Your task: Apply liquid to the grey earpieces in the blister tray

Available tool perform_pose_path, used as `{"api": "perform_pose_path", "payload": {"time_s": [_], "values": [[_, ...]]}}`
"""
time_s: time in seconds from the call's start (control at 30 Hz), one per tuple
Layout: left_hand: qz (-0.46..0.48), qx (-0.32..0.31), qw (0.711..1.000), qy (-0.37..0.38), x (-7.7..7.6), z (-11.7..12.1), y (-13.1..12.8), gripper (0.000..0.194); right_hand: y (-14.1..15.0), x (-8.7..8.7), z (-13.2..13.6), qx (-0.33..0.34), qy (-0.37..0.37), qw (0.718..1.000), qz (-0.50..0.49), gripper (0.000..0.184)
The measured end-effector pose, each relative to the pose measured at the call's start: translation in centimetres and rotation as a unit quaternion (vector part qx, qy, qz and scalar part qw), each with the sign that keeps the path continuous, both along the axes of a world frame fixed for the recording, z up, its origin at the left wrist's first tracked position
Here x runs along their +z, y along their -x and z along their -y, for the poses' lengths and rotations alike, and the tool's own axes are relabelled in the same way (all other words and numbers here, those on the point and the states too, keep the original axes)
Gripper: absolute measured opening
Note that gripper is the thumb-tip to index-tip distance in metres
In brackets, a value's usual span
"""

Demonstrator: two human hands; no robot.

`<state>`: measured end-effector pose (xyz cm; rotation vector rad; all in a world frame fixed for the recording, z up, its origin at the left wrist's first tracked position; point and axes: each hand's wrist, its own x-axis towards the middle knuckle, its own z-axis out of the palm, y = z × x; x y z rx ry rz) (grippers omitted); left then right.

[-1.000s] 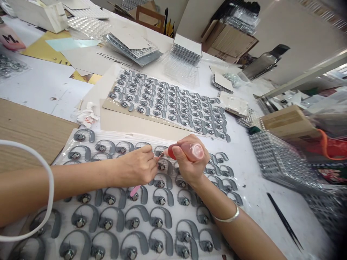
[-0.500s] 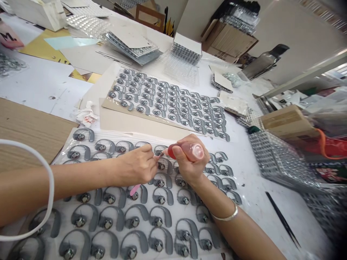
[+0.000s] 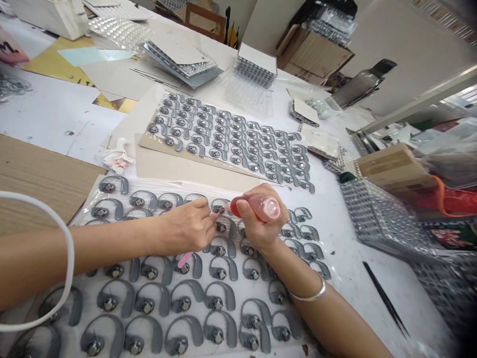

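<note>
My right hand (image 3: 264, 229) is closed around a small red translucent squeeze bottle (image 3: 257, 206), tilted with its base toward me. The bottle's narrow tip points left at a grey ear-hook earphone part (image 3: 219, 206) on the sheet. Close beside that tip, my left hand (image 3: 194, 226) is pinched shut, fingers down. A slim pink stick (image 3: 185, 259) juts out below it, apparently held in the fingers; its middle is hidden by the hand. Rows of similar ear-hook parts with round metallic pieces (image 3: 219, 301) lie around and beneath both hands.
Behind my hands lies a second sheet of ear-hook parts (image 3: 234, 139). Black tweezers (image 3: 385, 298) rest at the right. A white ring-shaped tube (image 3: 70, 248) crosses the left foreground. Stacked clear trays (image 3: 372, 214) stand right, cardboard (image 3: 40, 181) lies left, crumpled tissue (image 3: 118, 158) nearby.
The camera view has shifted very slightly. Both hands and the squeeze bottle keep nearly the same place over the same ear-hook part.
</note>
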<state>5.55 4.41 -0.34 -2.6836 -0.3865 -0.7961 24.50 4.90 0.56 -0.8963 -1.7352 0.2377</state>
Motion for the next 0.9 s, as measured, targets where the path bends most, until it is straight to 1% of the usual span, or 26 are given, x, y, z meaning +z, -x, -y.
{"api": "perform_pose_path", "payload": {"time_s": [0.33,0.43,0.53,0.63,0.73,0.9], "values": [[0.000,-0.004,1.000,0.008,0.0,0.0,0.0,0.022,-0.1,-0.1,-0.1,-0.014,-0.016,1.000,0.012,0.010],[-0.004,-0.003,1.000,0.009,0.0,0.0,0.1,0.024,-0.2,-0.3,0.0,-0.019,-0.012,1.000,0.003,0.008],[-0.013,-0.004,1.000,0.016,0.1,0.0,0.1,0.025,-0.4,-0.5,0.1,-0.031,-0.010,0.999,-0.025,0.009],[-0.008,-0.010,1.000,0.027,0.1,0.0,0.1,0.025,-0.7,-0.8,0.0,-0.046,0.006,0.998,-0.047,0.008],[0.001,-0.012,0.999,0.030,0.1,0.0,0.1,0.024,-0.9,-1.1,-0.1,-0.048,0.019,0.998,-0.045,0.010],[0.000,-0.016,0.999,0.036,0.1,0.0,0.2,0.022,-0.9,-1.0,-0.2,-0.049,0.011,0.998,-0.031,0.013]]}}
